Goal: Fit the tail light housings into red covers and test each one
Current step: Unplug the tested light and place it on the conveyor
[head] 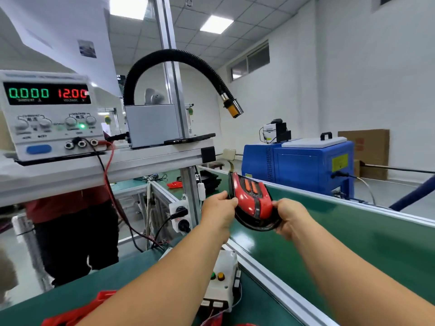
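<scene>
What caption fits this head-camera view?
Left hand and right hand grip a red tail light at the green conveyor, near a power supply.

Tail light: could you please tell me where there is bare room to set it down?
Bare: the green belt between the aluminium rail and the blue machine. Crowded: the near bench, around the button box and red covers.

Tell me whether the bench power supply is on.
On: the power supply shows lit digits, 0.000 and 12.00, and a green lamp glows.
</scene>
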